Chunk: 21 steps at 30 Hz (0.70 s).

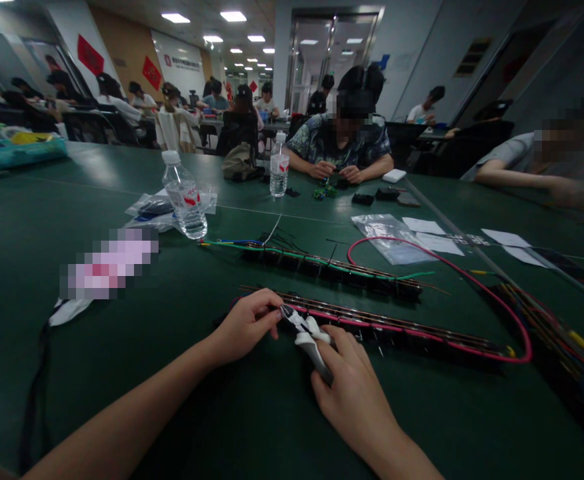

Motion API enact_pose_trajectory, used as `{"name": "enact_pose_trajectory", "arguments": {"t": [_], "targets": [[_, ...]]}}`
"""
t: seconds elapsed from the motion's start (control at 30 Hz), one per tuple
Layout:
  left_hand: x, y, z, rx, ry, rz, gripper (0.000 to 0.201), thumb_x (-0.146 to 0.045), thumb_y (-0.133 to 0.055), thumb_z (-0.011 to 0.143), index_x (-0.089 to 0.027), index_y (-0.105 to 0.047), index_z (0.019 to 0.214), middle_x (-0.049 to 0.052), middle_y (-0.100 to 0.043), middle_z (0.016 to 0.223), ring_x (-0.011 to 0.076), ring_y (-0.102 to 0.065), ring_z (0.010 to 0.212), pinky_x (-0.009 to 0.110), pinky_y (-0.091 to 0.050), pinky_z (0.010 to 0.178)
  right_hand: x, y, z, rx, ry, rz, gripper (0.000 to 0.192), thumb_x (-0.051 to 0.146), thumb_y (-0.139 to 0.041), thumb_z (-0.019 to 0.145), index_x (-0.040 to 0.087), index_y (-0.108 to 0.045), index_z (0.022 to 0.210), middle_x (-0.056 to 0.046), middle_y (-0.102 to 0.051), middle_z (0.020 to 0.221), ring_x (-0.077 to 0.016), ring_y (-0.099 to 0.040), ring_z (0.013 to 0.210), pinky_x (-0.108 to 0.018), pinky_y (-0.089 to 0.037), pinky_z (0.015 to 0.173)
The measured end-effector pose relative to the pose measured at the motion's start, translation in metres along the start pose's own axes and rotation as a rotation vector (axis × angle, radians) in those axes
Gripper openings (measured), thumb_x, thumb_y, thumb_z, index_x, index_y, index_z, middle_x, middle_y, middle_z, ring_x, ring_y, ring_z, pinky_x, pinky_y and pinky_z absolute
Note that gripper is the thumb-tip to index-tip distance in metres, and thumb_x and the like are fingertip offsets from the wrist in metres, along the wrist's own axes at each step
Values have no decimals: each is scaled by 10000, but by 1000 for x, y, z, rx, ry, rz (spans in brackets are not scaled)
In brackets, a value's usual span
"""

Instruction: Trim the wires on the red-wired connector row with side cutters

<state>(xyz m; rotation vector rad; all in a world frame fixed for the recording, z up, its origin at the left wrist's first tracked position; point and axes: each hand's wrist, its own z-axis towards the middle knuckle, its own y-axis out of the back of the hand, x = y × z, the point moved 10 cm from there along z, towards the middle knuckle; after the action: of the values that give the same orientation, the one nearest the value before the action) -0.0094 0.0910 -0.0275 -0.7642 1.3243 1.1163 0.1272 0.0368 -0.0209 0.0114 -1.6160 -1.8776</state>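
Plainly, green tabletop [267, 413] spreads nearside of the pliers [313, 353].

Premises: a shared electrical assembly workroom with an office-style fit-out. Bench work is evidenced by a long green counter [252, 420] carrying wired strips [322, 265], a pinkish-red cable [527, 340] and plastic bags [389, 239], with pliers [306, 337] held above it. Several people [214, 100] are seated beyond, some on dark chairs [89, 128]. Office character: ceiling light panels [233, 16], a lettered wall sign [185, 65] and metal-framed glass doors [317, 63].
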Motion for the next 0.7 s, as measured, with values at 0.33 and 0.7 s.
{"name": "enact_pose_trajectory", "arguments": {"t": [0.33,0.7], "targets": [[2,0,0,6,-16,19,87,-155,-517,896,-136,-602,900,13,-526,914,76,-571,622,236,-487,596,-2,-3,0,-3,9,-3,361,42,-506,740,182,-609,1056,-134,-538,1180,-294,-522,1041,-478,-473,867],[0,0,0,-4,-2,-8,73,-143,-520,886,-137,-593,886,14,-530,899,84,-578,634,236,-497,599,4,3,-1,-28,23,-35,411,50,-527,707,179,-605,1090,-143,-529,1215,-302,-506,1070,-487,-460,887]]}}
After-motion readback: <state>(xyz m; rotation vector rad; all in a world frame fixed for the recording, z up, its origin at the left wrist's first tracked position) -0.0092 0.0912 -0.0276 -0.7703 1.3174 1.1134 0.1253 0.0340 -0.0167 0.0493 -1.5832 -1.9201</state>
